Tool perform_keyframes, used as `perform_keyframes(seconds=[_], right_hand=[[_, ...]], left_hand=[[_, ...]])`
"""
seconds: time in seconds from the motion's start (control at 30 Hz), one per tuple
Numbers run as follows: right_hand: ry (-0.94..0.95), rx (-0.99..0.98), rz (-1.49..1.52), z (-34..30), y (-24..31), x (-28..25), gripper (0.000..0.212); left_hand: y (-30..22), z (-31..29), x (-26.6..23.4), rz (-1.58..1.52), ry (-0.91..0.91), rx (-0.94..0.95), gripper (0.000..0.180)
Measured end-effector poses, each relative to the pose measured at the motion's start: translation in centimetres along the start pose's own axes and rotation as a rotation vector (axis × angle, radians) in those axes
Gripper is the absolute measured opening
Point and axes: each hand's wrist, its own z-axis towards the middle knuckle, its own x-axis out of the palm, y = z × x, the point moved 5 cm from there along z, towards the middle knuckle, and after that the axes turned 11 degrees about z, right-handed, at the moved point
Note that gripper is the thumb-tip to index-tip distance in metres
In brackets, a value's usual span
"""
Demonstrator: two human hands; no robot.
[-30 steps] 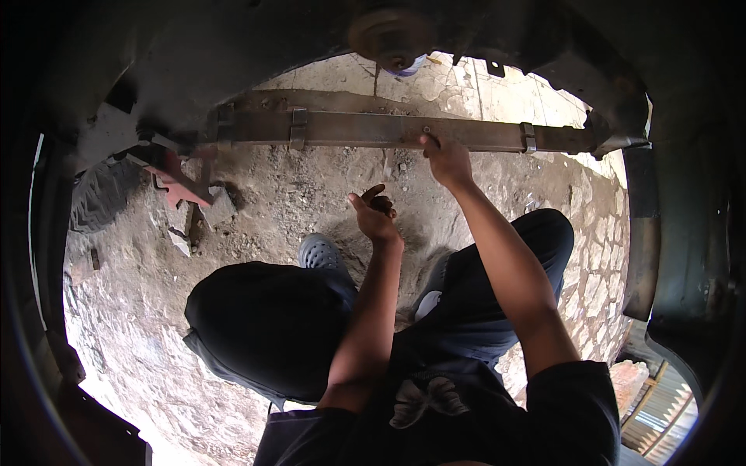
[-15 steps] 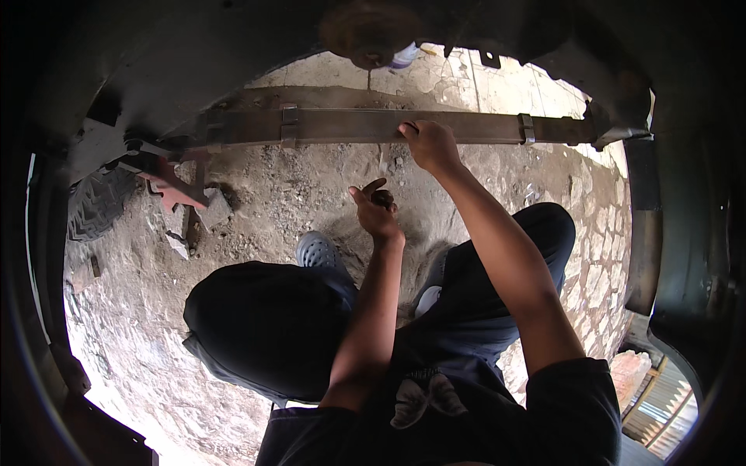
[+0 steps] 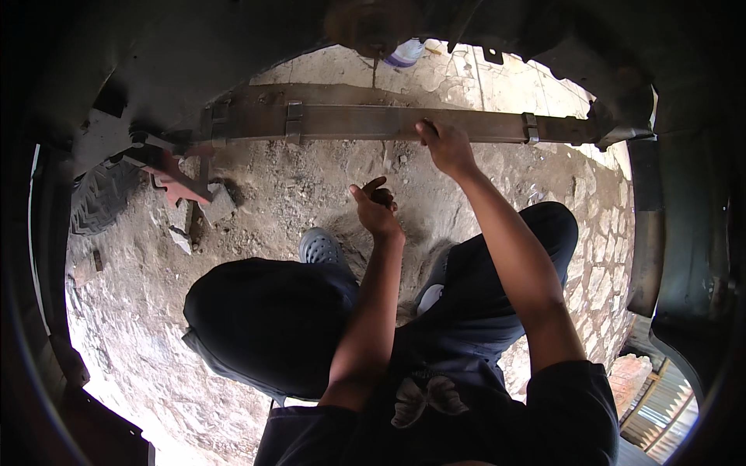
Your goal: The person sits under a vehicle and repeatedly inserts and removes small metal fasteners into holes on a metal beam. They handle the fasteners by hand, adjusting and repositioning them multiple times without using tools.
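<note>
A long brown leaf spring [image 3: 350, 123] runs across the upper part of the view, with metal clamps [image 3: 294, 123] [image 3: 530, 129] around it. My right hand [image 3: 451, 149] is at its near edge, right of the middle, thumb and fingers closed; whatever lies between them is hidden. Lower and to the left, my left hand [image 3: 377, 210] hangs in the air over the ground, apart from the spring. Its thumb and forefinger are spread and the other fingers half curled, with dark smudges and no object I can make out.
Dark vehicle bodywork [image 3: 684, 233] surrounds me, with a round metal part [image 3: 371, 27] overhead. At left are a red metal stand [image 3: 180, 185], broken blocks [image 3: 217, 203] and a tyre [image 3: 102, 198]. Below are my knees and a grey clog [image 3: 318, 247] on rough ground.
My right hand has slid a little to the right along the spring and slightly toward me. The left hand keeps nearly the same place and pose. The view has shifted slightly.
</note>
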Motion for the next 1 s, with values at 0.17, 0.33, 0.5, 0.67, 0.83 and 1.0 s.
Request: perform_keyframes(seconds=[0.17, 0.33, 0.5, 0.67, 0.83, 1.0], right_hand=[[-0.039, -0.032, -0.208, 1.4, 0.9, 1.5, 0.037], [0.009, -0.046, -0.246, 1.4, 0.5, 2.2, 0.033], [-0.02, -0.062, -0.226, 1.0, 1.0, 2.3, 0.031], [0.034, -0.092, -0.261, 1.3, 1.0, 1.9, 0.033], [0.047, -0.192, -0.319, -3.3, -1.1, 3.1, 0.034], [-0.013, -0.022, -0.145, -2.1, -0.5, 0.5, 0.044]], left_hand=[[0.7, -0.1, -0.1, -0.021, -0.018, -0.043, 0.072], [0.6, 0.1, 0.4, -0.004, -0.006, -0.012, 0.073], [0.5, 0.2, -0.2, 0.005, -0.019, -0.026, 0.072], [0.0, 0.2, -0.2, -0.012, 0.025, -0.009, 0.071], [-0.1, 0.6, -0.4, -0.018, -0.006, -0.006, 0.071], [-0.6, 0.1, 0.5, -0.006, 0.031, 0.041, 0.069]])
